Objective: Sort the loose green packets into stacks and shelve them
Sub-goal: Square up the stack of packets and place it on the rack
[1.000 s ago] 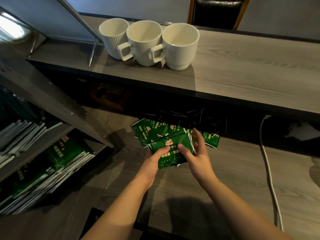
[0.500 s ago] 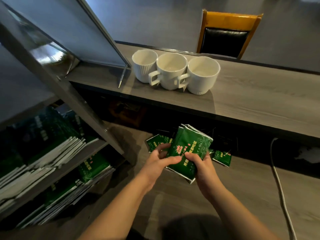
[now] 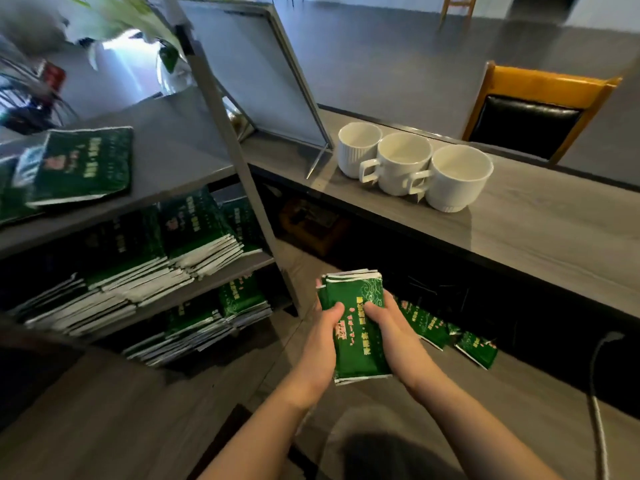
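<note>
Your left hand [image 3: 320,344] and right hand [image 3: 391,336] both clamp the stack of green packets [image 3: 356,327] from either side, thumbs pressed over its top face, most likely to square the edges so it goes onto the shelf unit [image 3: 180,188] to your left as one block. The stack is glossy dark green with pale lettering and white edges fanned slightly at its far end. A few loose packets [image 3: 446,336] lie on the floor just beyond your right hand, under the bench [image 3: 540,233].
</note>
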A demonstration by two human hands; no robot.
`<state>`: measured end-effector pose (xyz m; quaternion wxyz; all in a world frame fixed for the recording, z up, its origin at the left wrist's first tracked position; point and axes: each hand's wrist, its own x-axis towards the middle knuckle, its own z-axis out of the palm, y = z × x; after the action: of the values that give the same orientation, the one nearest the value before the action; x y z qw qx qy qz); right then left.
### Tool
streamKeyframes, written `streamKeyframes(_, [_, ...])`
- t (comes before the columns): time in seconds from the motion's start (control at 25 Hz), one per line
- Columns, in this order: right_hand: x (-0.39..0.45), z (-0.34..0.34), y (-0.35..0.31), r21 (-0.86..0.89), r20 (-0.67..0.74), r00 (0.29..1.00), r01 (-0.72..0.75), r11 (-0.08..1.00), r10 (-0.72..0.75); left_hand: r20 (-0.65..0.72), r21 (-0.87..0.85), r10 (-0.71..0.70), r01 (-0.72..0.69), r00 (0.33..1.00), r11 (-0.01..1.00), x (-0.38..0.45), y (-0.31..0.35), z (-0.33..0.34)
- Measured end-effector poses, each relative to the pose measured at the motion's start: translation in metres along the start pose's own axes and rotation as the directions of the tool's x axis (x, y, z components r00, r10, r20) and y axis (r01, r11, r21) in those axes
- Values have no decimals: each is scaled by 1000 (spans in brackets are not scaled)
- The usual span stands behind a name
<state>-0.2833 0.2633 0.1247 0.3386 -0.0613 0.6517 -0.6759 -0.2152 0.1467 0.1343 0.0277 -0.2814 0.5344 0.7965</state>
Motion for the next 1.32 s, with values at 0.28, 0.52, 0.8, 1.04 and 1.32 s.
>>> streamKeyframes(0.28, [-31, 32, -33, 38, 154, 987, 48, 998, -54, -210, 74, 210, -199, 955, 977, -49, 22, -4])
streamKeyframes(0.52, [-45, 66, -59, -61, 316, 947, 80, 995, -56, -280, -20, 235, -251, 931, 968, -77, 44, -27])
streamKeyframes(0.8, [-45, 121, -93, 35, 376, 902, 214, 976, -211, -347, -152, 402, -473, 848, 868, -115, 75, -55])
streamKeyframes(1.04, [-36, 184, -124, -18, 423, 887, 210, 977, -183, -262, 75, 624, -629, 736, 774, -143, 106, -96])
streamKeyframes(1.32, [-40, 229, -169, -22, 338, 907, 275, 961, -251, -335, -3, 655, -696, 678, 718, -163, 164, -126])
